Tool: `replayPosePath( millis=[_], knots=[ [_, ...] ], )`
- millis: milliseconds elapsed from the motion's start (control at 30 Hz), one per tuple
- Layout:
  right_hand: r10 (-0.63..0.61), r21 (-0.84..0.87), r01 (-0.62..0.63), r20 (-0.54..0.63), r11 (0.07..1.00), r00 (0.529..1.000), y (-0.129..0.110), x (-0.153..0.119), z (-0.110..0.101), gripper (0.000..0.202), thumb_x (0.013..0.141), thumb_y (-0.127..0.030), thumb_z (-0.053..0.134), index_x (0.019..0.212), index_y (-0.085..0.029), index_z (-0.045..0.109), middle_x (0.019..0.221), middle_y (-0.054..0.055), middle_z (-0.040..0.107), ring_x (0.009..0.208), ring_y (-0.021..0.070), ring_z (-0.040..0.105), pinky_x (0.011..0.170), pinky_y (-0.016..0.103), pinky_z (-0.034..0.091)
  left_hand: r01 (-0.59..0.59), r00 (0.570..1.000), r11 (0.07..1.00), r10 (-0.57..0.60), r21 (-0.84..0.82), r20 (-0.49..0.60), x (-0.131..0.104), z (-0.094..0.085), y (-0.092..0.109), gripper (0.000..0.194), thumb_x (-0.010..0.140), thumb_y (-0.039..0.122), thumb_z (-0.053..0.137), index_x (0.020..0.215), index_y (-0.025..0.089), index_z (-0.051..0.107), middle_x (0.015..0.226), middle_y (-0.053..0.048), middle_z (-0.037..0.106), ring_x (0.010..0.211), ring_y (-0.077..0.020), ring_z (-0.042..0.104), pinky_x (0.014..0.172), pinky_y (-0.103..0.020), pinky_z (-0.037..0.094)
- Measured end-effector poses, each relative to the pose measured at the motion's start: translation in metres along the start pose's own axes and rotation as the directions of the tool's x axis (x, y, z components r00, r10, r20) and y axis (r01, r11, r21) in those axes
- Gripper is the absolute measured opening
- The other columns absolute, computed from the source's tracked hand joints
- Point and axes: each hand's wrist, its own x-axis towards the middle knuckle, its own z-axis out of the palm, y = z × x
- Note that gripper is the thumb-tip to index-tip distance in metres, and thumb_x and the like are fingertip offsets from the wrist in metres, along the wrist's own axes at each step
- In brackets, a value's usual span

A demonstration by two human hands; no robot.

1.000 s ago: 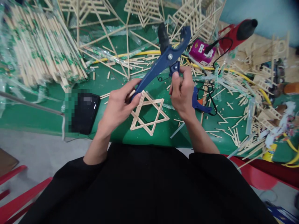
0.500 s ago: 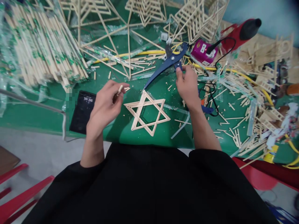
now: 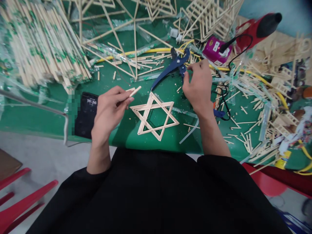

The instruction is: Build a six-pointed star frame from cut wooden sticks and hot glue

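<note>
A six-pointed star of wooden sticks (image 3: 156, 117) lies flat on the green table (image 3: 34, 113) in front of me. My left hand (image 3: 109, 109) hovers just left of it and pinches a short wooden stick piece (image 3: 135, 91). Past the star's upper right, my right hand (image 3: 198, 86) has its fingertips on the lower handle of a blue cutter (image 3: 170, 66), which lies on the table among loose sticks.
A black phone (image 3: 85, 113) lies left of my left hand. Wrapped stick bundles (image 3: 41, 45) fill the far left, and stick frames (image 3: 207, 19) stand at the back. A purple box (image 3: 214, 50), red tool (image 3: 258, 27), yellow hose (image 3: 136, 52) and stick offcuts (image 3: 253, 130) crowd the right.
The blue cutter has gone from raised over the star in both hands down onto the table. My left hand let go of it and now holds only the short stick.
</note>
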Motion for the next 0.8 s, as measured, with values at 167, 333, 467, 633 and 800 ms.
replayPosePath(
  millis=[167,333,467,633,800],
  knots=[
    [-0.341,0.348,0.245,0.248,0.905,0.907,-0.07,-0.027,-0.041,0.023,0.104,-0.039,0.043,0.114,-0.029,0.061,0.093,0.004,0.065,0.074,0.0163,0.059,0.071,0.033,0.052,-0.179,0.984,0.983,0.178,0.048,0.02,-0.002,0.01,0.008,0.021,0.099,0.026,0.054,0.106,0.025,0.073,0.088,-0.004,0.059,0.074,-0.0146,0.057,0.063,-0.029,0.046],
    [-0.419,0.347,0.313,0.292,0.884,0.86,-0.092,-0.053,-0.041,0.024,0.105,-0.031,0.042,0.102,-0.025,0.065,0.089,0.002,0.072,0.079,0.0142,0.066,0.068,0.028,0.05,-0.225,0.969,0.974,0.219,0.038,0.112,-0.006,0.018,0.023,0.017,0.099,0.026,0.057,0.102,0.026,0.073,0.084,-0.003,0.058,0.072,-0.0139,0.057,0.06,-0.029,0.044],
    [-0.356,0.257,0.299,0.22,0.919,0.908,-0.073,-0.065,-0.054,0.023,0.103,-0.029,0.044,0.109,-0.024,0.065,0.097,0.006,0.073,0.09,0.0192,0.069,0.077,0.034,0.055,-0.234,0.972,0.966,0.232,0.11,0.026,-0.013,0.021,0.013,0.025,0.102,0.024,0.046,0.104,0.026,0.072,0.09,-0.004,0.059,0.079,-0.0149,0.059,0.064,-0.031,0.047],
    [-0.107,-0.057,0.11,0.045,0.992,0.993,-0.005,-0.09,-0.087,0.038,0.099,-0.022,0.037,0.124,-0.027,0.065,0.106,0.014,0.069,0.098,0.0278,0.067,0.088,0.049,0.055,-0.13,0.983,0.985,0.143,0.113,-0.115,-0.02,0.019,-0.018,0.024,0.106,0.033,0.047,0.115,0.028,0.068,0.098,0.0,0.055,0.075,-0.0076,0.052,0.062,-0.028,0.042],
    [-0.09,-0.312,0.16,0.229,0.937,0.969,0.062,-0.115,-0.097,0.062,0.084,-0.034,0.055,0.143,-0.016,0.055,0.125,0.026,0.064,0.116,0.0402,0.063,0.094,0.056,0.056,-0.036,0.981,0.995,0.053,0.094,-0.186,-0.016,0.026,-0.031,0.028,0.105,0.042,0.049,0.115,0.026,0.069,0.086,0.001,0.052,0.071,-0.0073,0.045,0.062,-0.03,0.037]
  ],
)
